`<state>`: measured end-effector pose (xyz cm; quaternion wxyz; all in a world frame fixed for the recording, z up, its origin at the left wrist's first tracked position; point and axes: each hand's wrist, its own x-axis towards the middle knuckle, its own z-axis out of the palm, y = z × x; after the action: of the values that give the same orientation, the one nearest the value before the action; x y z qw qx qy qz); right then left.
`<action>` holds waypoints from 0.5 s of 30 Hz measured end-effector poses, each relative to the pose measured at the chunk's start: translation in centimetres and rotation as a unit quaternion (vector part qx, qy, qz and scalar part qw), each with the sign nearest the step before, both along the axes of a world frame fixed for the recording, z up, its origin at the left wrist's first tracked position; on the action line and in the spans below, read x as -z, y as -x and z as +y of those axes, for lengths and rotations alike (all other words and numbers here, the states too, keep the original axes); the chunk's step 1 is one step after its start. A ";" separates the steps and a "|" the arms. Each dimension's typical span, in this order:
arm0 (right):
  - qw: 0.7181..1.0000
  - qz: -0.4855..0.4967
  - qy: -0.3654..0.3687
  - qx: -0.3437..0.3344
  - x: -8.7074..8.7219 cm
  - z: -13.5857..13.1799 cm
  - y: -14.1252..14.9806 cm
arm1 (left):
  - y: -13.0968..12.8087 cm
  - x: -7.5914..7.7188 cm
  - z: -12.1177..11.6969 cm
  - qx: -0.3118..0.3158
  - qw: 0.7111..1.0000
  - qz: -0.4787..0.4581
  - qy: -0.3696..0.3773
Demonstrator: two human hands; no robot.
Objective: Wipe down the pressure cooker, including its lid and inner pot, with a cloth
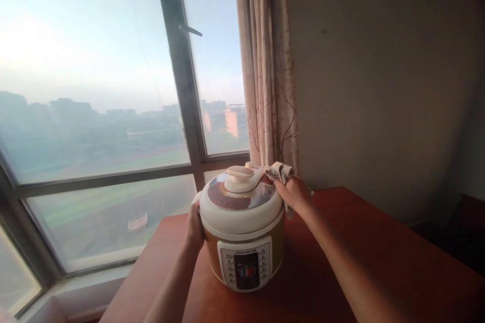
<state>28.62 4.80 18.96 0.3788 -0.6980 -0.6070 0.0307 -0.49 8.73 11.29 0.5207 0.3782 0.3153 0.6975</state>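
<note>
A cream and gold electric pressure cooker (242, 232) stands on a red-brown wooden table (379, 262), its control panel facing me. My left hand (194, 227) presses against the cooker's left side, fingers wrapped round the body. My right hand (291, 192) is closed on a small patterned cloth (279, 171) at the lid's right rear edge. The lid (240, 194) has a cream handle in its middle.
A large window (113, 111) with a dark frame fills the left, looking out over fields and buildings. A patterned curtain (271, 70) hangs behind the cooker. A plain wall (379, 86) stands on the right. The table's left edge runs close to the window sill.
</note>
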 end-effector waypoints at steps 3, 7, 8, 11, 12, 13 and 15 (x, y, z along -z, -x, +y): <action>1.000 -0.001 -0.025 -0.010 0.3 -0.2 0.3 | 0.1 0.3 -0.4 -0.019 1.000 -0.002 0.019; 0.995 -0.007 -0.083 -0.046 0.9 -1.1 1.3 | 0.0 0.5 -1.0 -0.027 0.999 -0.007 0.017; 0.992 -0.008 -0.109 -0.061 1.1 -1.4 1.6 | -0.1 0.5 -1.1 -0.032 0.999 -0.010 0.012; 0.978 -0.003 -0.180 -0.108 1.6 -2.0 2.3 | -0.2 0.5 -1.3 -0.051 0.999 -0.013 -0.008; 0.975 0.000 -0.190 -0.120 1.6 -2.0 2.4 | -0.2 0.5 -1.3 -0.053 0.998 -0.013 -0.010; 0.974 0.004 -0.189 -0.129 1.6 -1.9 2.4 | -0.2 0.6 -1.4 -0.054 0.998 -0.013 -0.008; 0.974 0.015 -0.176 -0.140 1.5 -1.4 2.3 | -0.1 0.6 -1.6 -0.052 0.999 -0.010 0.002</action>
<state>26.31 3.42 17.49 0.4968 -0.5282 -0.6885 -0.0134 -0.37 7.09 10.70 0.4878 0.3533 0.3305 0.7266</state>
